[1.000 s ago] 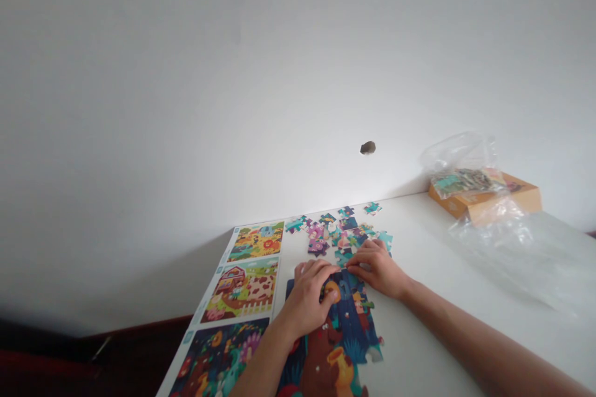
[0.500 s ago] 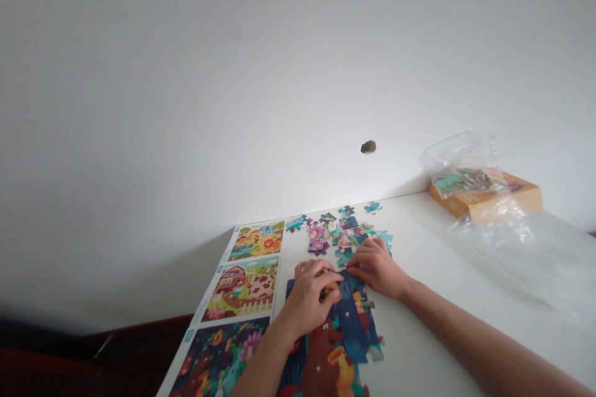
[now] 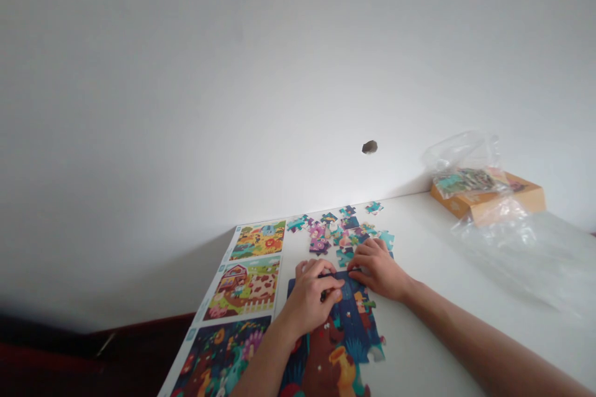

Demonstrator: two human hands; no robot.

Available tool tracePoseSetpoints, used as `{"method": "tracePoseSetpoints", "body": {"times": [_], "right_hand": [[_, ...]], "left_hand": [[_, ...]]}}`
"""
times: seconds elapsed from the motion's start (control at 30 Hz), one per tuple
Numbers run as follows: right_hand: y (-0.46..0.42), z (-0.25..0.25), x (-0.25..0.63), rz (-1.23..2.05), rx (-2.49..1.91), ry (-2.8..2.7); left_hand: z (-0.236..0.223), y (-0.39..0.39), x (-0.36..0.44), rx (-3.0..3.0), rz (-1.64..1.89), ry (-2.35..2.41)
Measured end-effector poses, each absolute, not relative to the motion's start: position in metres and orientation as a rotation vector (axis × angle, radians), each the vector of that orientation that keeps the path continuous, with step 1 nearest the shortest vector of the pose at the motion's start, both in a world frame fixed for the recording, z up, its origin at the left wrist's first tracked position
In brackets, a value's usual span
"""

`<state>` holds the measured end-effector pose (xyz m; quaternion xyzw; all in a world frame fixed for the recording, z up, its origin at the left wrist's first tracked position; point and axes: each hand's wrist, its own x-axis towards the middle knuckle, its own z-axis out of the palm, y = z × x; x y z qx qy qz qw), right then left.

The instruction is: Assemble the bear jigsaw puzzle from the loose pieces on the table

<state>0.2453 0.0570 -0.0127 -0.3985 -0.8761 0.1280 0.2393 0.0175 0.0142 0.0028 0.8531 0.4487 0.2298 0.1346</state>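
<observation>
A partly joined jigsaw puzzle point(image 3: 356, 322) with a dark blue forest scene and a brown bear lies on the white table. Over its upper left part rests my left hand point(image 3: 310, 294), fingers slightly spread and fingertips pressed on the surface near the top edge. My right hand point(image 3: 377, 270) is closed at the top edge, thumb and fingertips pinched on a dark blue puzzle piece point(image 3: 352, 275) there, largely covered by the fingers. Just beyond both hands sits a pile of loose puzzle pieces point(image 3: 321, 239), mostly teal, purple and blue.
A picture sheet point(image 3: 246, 285) with several printed scenes lies along the table's left edge. At the back right, an orange box point(image 3: 487, 208) carries a clear plastic bag point(image 3: 465, 180) of pieces. The wall point(image 3: 279, 74) behind has a small hole point(image 3: 369, 147).
My left index finger has slid slightly down from the puzzle's top edge, closer to the thumb. The right hand stays nearly in place. The whole view has shifted a little.
</observation>
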Motion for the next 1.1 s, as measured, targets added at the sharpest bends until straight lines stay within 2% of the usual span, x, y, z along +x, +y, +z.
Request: {"method": "tracePoseSetpoints", "body": {"times": [0.27,0.47,0.7,0.97,1.1], "right_hand": [[0.059,-0.015,0.249,0.349,-0.983,-2.254],[0.056,-0.012,0.247,0.358,-0.872,-2.379],[0.059,-0.016,0.250,0.199,-1.141,-2.296],[0.063,-0.019,0.251,0.066,-1.446,-2.258],[0.063,-0.017,0.254,0.057,-1.374,-2.290]], "left_hand": [[0.002,0.014,0.017,2.491,0.652,1.308],[0.002,0.014,0.017,2.507,0.642,1.328],[0.002,0.014,0.016,2.547,0.678,1.385],[-0.013,0.025,0.005,2.416,0.797,1.983],[-0.016,0.027,0.003,2.435,0.745,1.966]]}}
